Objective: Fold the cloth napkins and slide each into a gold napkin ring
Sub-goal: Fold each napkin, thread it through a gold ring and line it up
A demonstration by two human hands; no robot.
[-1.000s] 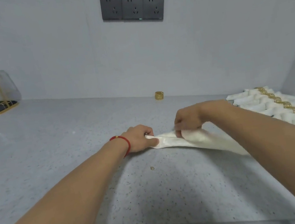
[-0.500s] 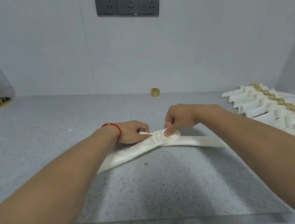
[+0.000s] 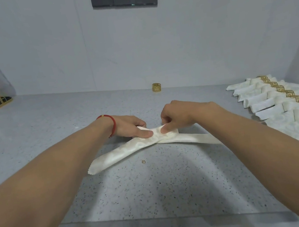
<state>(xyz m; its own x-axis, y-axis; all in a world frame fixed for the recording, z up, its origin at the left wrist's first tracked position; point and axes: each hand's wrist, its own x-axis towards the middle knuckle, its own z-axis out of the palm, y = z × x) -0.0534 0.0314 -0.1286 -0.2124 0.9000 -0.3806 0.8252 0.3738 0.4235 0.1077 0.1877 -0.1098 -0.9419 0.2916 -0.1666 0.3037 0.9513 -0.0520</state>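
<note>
I see left hand (image 3: 130, 128) and right hand (image 3: 177, 118) both pinching napkin (image 3: 140, 147) at fold, tails crossed on bench (image 3: 155, 185). Gold ring (image 3: 156, 87) behind napkin, by wall, empty. Finished napkins (image 3: 286, 105) right of it. This one left: ring on.

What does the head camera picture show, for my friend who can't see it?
Two hands, the left hand and the right hand, pinch the middle of a cream cloth napkin whose two ends cross on a grey speckled counter. A loose gold napkin ring stands near the wall, and finished ringed napkins lie in a row at right.
</note>
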